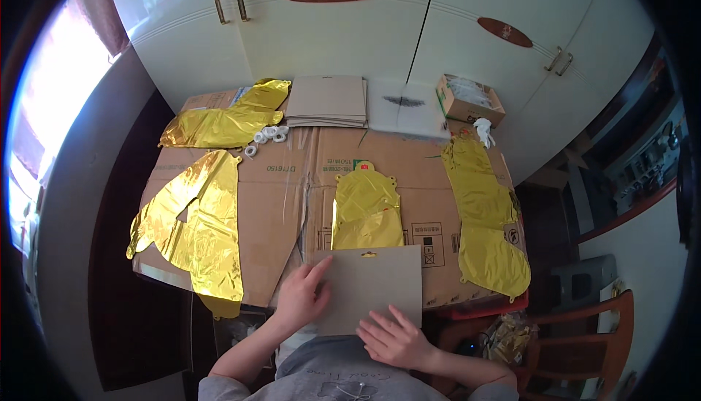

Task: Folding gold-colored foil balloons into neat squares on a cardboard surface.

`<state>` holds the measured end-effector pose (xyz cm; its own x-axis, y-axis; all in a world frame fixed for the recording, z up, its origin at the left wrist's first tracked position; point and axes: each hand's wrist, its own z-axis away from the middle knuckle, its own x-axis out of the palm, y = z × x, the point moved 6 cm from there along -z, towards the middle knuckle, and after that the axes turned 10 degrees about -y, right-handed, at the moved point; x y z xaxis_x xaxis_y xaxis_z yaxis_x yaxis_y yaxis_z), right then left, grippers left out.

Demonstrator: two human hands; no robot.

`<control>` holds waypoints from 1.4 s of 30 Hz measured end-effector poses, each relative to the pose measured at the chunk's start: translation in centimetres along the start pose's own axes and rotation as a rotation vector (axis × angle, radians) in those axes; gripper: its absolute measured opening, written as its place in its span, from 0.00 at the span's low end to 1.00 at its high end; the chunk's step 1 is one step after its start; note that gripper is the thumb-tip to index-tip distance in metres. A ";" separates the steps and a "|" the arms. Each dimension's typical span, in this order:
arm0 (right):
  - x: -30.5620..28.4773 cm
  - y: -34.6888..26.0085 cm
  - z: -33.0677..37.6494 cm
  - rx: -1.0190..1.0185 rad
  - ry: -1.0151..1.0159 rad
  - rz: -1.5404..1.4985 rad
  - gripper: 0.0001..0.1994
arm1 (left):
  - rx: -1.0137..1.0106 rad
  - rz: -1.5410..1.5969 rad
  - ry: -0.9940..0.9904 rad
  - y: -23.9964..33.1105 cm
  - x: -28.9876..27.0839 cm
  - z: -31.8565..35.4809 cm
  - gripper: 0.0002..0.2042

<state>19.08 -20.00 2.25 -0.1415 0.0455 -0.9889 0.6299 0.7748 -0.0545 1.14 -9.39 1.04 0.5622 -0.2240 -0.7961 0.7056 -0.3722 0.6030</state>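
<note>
A grey cardboard sheet point(376, 284) with a small hanging slot lies at the table's front edge. It covers the lower part of a flat gold foil balloon point(366, 211) in the middle. My left hand point(301, 297) rests at the sheet's left edge, index finger stretched toward its upper left corner. On the sheet's lower right part lies my right hand point(393, 338), fingers spread and flat. Neither hand grips anything. To the left is a gold foil balloon shaped like an A point(212, 218), its lower tip hanging over the table edge. Another long gold foil balloon point(485, 218) lies at the right.
At the back are a folded gold balloon point(226, 122), white tape rolls point(267, 136), a stack of grey cardboard sheets point(326, 101), a clear plastic bag point(407, 112), an open box point(471, 100) and a white glove point(483, 132). A wooden chair point(621, 335) stands at right.
</note>
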 end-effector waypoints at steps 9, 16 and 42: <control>1.8 9.3 -1.0 0.391 -0.012 -0.082 0.30 | 0.047 -0.232 0.076 -1.1 0.6 -2.1 0.22; 2.8 11.4 -1.8 0.408 -0.006 -0.119 0.31 | 0.014 -0.268 0.096 -1.5 0.6 -3.1 0.21; 3.5 15.0 -4.8 0.383 0.033 -0.171 0.31 | -0.004 -0.363 0.062 -1.0 0.4 -5.5 0.26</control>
<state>24.39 -5.26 -1.33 -0.2894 -0.0386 -0.9564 0.8325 0.4829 -0.2714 3.03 -4.14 0.46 0.2996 -0.0233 -0.9538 0.8657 -0.4136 0.2821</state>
